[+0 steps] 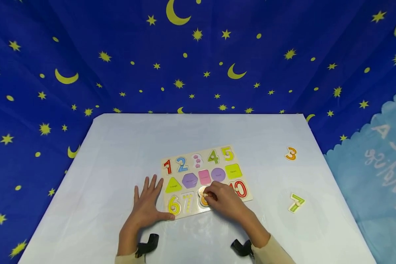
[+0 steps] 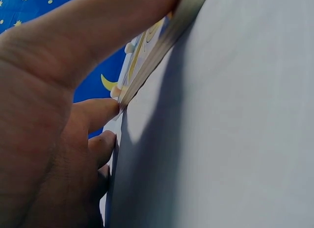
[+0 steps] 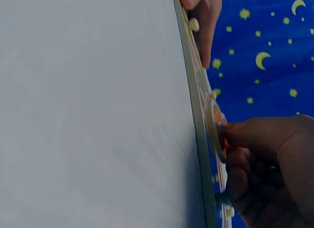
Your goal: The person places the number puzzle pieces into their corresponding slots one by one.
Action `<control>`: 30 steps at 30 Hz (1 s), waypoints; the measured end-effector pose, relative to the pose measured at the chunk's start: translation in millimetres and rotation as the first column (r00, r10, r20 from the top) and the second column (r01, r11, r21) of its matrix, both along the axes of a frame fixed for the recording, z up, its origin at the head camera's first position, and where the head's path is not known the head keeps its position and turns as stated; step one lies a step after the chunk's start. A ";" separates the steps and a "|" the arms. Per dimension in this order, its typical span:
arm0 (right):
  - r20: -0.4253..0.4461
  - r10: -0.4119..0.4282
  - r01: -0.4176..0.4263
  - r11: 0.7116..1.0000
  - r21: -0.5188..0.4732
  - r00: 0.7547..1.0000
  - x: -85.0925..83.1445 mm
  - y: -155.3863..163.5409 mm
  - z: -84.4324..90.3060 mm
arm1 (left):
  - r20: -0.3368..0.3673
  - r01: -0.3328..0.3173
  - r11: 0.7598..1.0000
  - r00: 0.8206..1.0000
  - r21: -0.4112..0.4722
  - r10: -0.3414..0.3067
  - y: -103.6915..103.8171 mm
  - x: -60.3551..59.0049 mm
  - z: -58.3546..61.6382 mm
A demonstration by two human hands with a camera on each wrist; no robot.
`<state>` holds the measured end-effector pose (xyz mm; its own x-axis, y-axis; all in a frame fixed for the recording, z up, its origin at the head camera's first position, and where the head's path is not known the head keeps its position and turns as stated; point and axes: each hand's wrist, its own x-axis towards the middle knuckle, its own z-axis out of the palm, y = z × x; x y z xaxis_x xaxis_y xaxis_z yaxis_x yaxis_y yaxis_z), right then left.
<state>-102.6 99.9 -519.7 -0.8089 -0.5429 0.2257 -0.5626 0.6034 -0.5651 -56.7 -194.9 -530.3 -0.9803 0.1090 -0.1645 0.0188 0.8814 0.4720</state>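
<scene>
A wooden number-and-shape puzzle board (image 1: 232, 161) lies in the middle of the white table (image 1: 118, 146). My right hand (image 1: 208, 197) pinches the orange number 8 piece (image 1: 202, 200) by its knob in the board's near row, between the 7 recess and the red 0. In the right wrist view the orange 8 piece (image 3: 215, 121) is tilted on the board's edge (image 3: 196, 100), with my right hand's fingers (image 3: 255, 139) on it. My left hand (image 1: 147, 200) lies flat on the table with fingers spread beside the board's left edge, its thumb (image 2: 113, 22) against the board (image 2: 167, 41) near the yellow 6 (image 1: 173, 205).
An orange 3 piece (image 1: 290, 154) and a green 7 piece (image 1: 296, 202) lie loose on the table to the right of the board. Blue star-and-moon cloth (image 1: 198, 55) hangs behind and at both sides. A pale blue cloth (image 1: 376, 154) is at the right.
</scene>
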 end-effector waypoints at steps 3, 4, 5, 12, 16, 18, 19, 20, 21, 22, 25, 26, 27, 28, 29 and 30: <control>-0.016 0.005 -0.005 1.000 0.015 1.000 0.4 -3.7 -0.3 | -0.007 0.001 1.000 1.000 -0.008 -0.001 1.5 -0.1 -0.1; -0.020 0.001 -0.001 1.000 0.016 1.000 0.4 -4.3 0.0 | -0.009 0.003 1.000 1.000 -0.008 -0.003 1.8 -0.8 0.0; -0.023 -0.003 0.004 1.000 0.017 1.000 0.3 -4.7 0.3 | -0.010 0.004 1.000 1.000 -0.009 -0.004 2.0 -1.3 0.3; -0.009 -0.016 0.016 0.998 0.066 1.000 1.1 -7.1 0.7 | 0.001 -0.003 1.000 1.000 -0.002 0.003 2.4 -4.0 0.0; 0.005 -0.029 0.028 0.995 0.095 1.000 2.0 -9.2 3.7 | -0.003 -0.001 1.000 1.000 0.001 0.001 2.1 -2.6 -0.3; 0.007 -0.029 0.028 0.993 0.114 1.000 2.6 -10.1 4.3 | -0.003 0.000 1.000 1.000 0.002 0.000 1.7 -1.8 -0.5; 0.005 -0.026 0.026 0.992 0.124 1.000 3.0 -10.5 4.6 | 0.000 0.000 1.000 1.000 0.001 0.000 1.6 -1.4 -0.5; 0.004 -0.024 0.024 0.991 0.130 1.000 3.2 -11.0 4.9 | 0.002 -0.001 1.000 1.000 0.002 0.001 1.3 -1.3 -0.6; 0.001 -0.022 0.022 0.990 0.138 1.000 3.6 -11.4 5.1 | 0.002 -0.001 1.000 1.000 0.002 0.001 1.2 -1.2 -0.7; -0.003 -0.021 0.022 0.990 0.142 1.000 3.8 -11.9 5.2 | 0.002 -0.001 1.000 1.000 0.002 0.001 1.1 -1.3 -0.8; -0.006 -0.025 0.026 0.989 0.148 1.000 4.5 -13.2 5.3 | 0.001 -0.003 1.000 1.000 0.005 0.003 1.1 -1.7 -0.9; -0.003 -0.028 0.028 0.989 0.147 1.000 4.8 -13.6 5.1 | 0.000 -0.003 1.000 1.000 0.003 0.003 1.0 -1.8 -1.0; 0.000 -0.030 0.029 0.988 0.151 1.000 5.2 -13.9 4.7 | 0.000 -0.004 1.000 1.000 0.001 0.004 1.1 -1.6 -1.1; 0.004 -0.032 0.031 0.988 0.153 0.999 5.6 -14.2 4.2 | 0.003 -0.004 1.000 1.000 0.003 0.004 1.1 -1.2 -1.0; 0.008 -0.032 0.031 0.988 0.154 0.999 6.0 -14.3 3.5 | 0.005 -0.005 1.000 1.000 0.002 0.005 1.0 -0.8 -1.2; 0.013 -0.030 0.028 0.987 0.156 0.999 6.4 -14.4 2.7 | 0.008 -0.006 1.000 1.000 0.001 0.006 0.8 -0.2 -1.6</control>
